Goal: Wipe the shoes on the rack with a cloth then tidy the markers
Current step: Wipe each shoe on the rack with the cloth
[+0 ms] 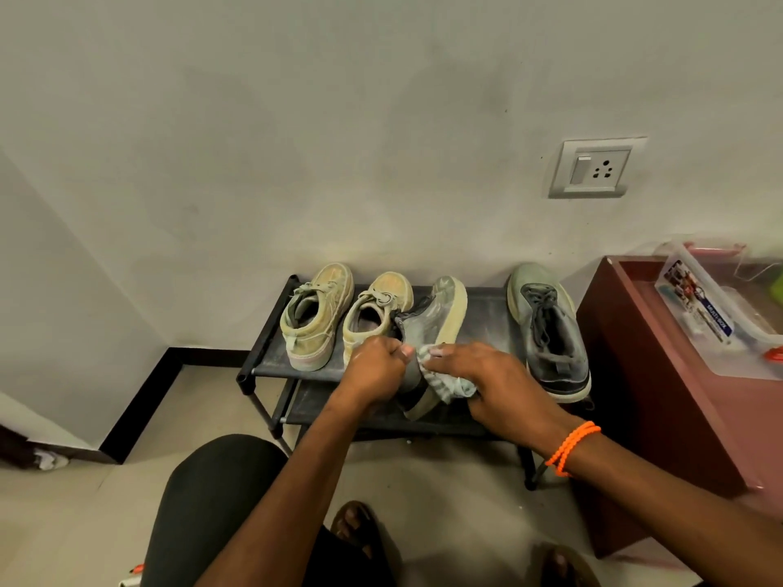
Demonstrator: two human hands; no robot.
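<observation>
The left hand (375, 368) is clamping the heel end of a grey shoe (432, 332), tipping it onto its side on the top shelf of the black rack (271, 332), probably so the sidewall and pale sole are facing the cloth. The right hand (487, 374) is pressing a bunched pale cloth (449, 385) against that side, its grip closed around the fabric. Two tan shoes (317, 319) are sitting upright to the left, and the matching grey shoe (548, 332) is waiting on the right. Markers appear to be lying in the clear box (720, 315) on the red worktop (661, 374), untouched.
</observation>
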